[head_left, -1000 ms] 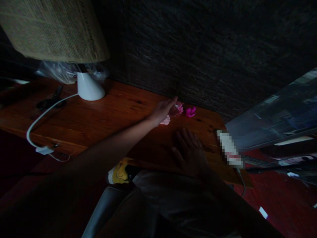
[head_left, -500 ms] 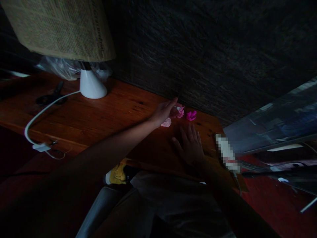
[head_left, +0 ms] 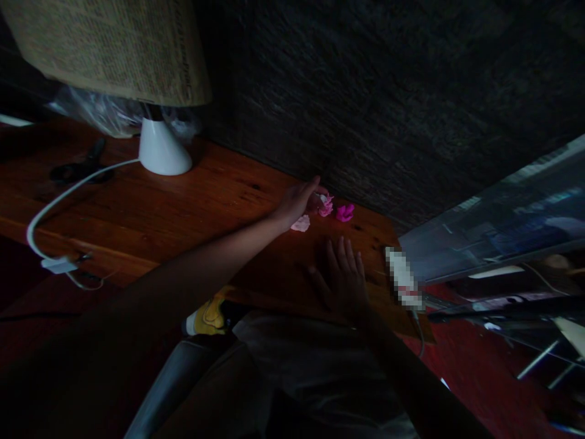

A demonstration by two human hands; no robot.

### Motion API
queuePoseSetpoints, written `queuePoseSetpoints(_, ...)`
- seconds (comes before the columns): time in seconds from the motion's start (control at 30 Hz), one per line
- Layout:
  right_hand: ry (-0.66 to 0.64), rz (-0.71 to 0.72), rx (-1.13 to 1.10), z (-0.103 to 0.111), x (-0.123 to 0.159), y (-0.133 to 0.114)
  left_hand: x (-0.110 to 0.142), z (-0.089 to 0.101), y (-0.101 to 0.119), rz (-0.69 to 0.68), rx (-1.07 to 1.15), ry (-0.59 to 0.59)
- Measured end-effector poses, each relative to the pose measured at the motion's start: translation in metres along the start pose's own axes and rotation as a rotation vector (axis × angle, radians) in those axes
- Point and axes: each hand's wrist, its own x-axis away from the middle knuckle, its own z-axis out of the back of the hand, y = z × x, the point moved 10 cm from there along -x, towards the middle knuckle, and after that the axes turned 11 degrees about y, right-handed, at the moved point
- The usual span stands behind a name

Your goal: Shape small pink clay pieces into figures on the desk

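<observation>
My left hand (head_left: pixel 297 204) reaches across the wooden table, its fingers curled around the edge of a pink crumpled, flower-like piece (head_left: pixel 326 207). A bit of white shows beside the fingertips. Just below that hand lies a pale pink crumpled piece (head_left: pixel 300 224). To the right sits a magenta crumpled piece (head_left: pixel 345 212), which neither hand touches. My right hand (head_left: pixel 343 277) lies palm down on the tabletop nearer to me, fingers spread and holding nothing. The picture is dark, so the left fingers' grip is only partly visible.
A white lamp (head_left: pixel 164 149) with a newsprint shade stands at the left, its cable running over the table (head_left: pixel 219 201) edge. Black scissors (head_left: pixel 85 167) lie beside it. A blurred-out pale object (head_left: pixel 404 277) rests at the right end. A dark textured wall (head_left: pixel 365 91) rises behind.
The whole view has shifted slightly. My right hand has drawn back a little toward me, away from the magenta piece. My left hand stays at the pink piece.
</observation>
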Motion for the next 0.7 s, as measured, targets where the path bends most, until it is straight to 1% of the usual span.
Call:
queuePoseSetpoints(0.17,0.025,-0.079,-0.014,-0.01,-0.032,0.011,0.0,0.001,-0.001,0.013,-0.023,0.011)
queuePoseSetpoints(0.2,0.03,-0.096,-0.023,-0.012,-0.034,0.015,0.0,0.001,-0.001,0.012,-0.017,0.007)
queuePoseSetpoints(0.27,0.039,-0.075,-0.064,-0.015,-0.033,0.017,-0.001,0.001,-0.002,0.011,-0.006,0.003)
queuePoseSetpoints(0.33,0.059,-0.068,-0.106,-0.014,-0.021,0.023,-0.003,0.003,-0.003,0.016,-0.003,0.011)
queuePoseSetpoints(0.4,0.075,-0.081,-0.163,-0.011,-0.004,0.035,-0.004,0.004,-0.003,0.018,0.0,0.022)
queuePoseSetpoints(0.47,0.078,-0.114,-0.228,-0.006,0.014,0.05,-0.005,0.003,-0.003,0.019,0.004,0.024)
queuePoseSetpoints(0.53,0.037,-0.157,-0.288,-0.003,0.029,0.066,-0.004,0.001,-0.003,0.021,0.008,0.018)
queuePoseSetpoints(0.63,0.063,-0.245,-0.351,0.008,0.042,0.089,-0.002,-0.002,-0.001,0.022,0.014,0.002)
queuePoseSetpoints(0.7,0.033,-0.183,-0.381,0.01,0.047,0.09,-0.002,-0.002,-0.001,0.02,0.014,0.0)
